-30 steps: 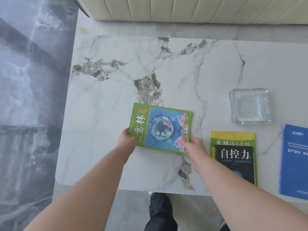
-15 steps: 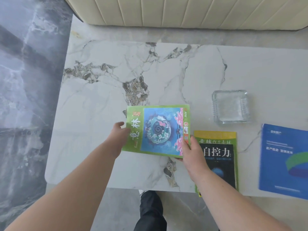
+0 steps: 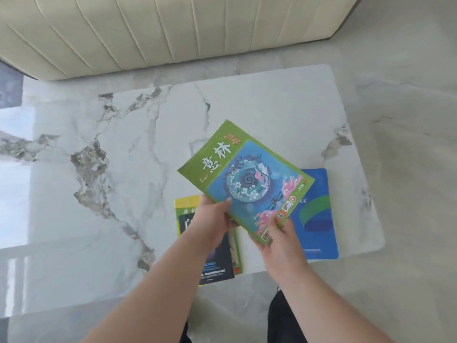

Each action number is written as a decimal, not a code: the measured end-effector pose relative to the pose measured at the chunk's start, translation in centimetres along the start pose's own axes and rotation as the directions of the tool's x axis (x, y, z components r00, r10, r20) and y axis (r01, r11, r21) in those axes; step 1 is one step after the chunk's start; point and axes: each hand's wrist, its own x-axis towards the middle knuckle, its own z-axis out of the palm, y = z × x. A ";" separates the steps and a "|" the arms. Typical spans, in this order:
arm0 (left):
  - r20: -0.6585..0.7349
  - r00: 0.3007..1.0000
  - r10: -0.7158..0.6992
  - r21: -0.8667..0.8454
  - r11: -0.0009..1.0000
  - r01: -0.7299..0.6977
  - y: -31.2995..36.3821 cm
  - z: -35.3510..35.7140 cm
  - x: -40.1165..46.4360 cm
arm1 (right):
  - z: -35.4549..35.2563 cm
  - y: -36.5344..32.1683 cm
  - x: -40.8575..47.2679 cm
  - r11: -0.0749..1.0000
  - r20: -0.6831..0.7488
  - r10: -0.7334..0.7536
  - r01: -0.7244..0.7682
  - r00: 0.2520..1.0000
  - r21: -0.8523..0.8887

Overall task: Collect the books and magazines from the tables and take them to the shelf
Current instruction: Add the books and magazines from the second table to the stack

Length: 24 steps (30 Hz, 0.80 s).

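Left hand [image 3: 212, 216] and right hand [image 3: 279, 240] each pinch the green magazine [image 3: 244, 179], tilted above the marble desk [image 3: 123, 169]; black book [image 3: 217, 258] and blue booklet [image 3: 319, 219] beneath.

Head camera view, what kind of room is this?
Probably a living room: a low marble coffee table stands before a cream ribbed sofa, with a green magazine in hand and other books lying on the table.
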 end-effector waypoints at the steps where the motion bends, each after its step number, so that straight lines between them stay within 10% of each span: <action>1: -0.016 1.000 -0.015 0.053 0.998 0.016 -1.6 2.3 0.1 | -2.1 -0.9 -0.1 1.000 0.003 0.026 -0.026 1.000 -0.011; 9: -0.002 0.989 -0.150 0.572 0.811 0.124 -7.6 11.1 3.8 | -19.5 -10.7 5.7 0.962 -0.051 0.167 -0.174 0.985 -0.210; 14: -0.132 0.987 -0.087 0.714 0.682 0.155 -11.2 12.0 7.5 | -21.6 -9.3 9.9 0.539 -0.055 0.080 -0.089 0.995 -0.838; 24: -0.266 0.952 0.151 0.865 0.474 0.167 -14.1 10.0 9.4 | -20.8 -7.8 12.0 -0.005 -0.089 -0.173 -0.091 0.981 -0.996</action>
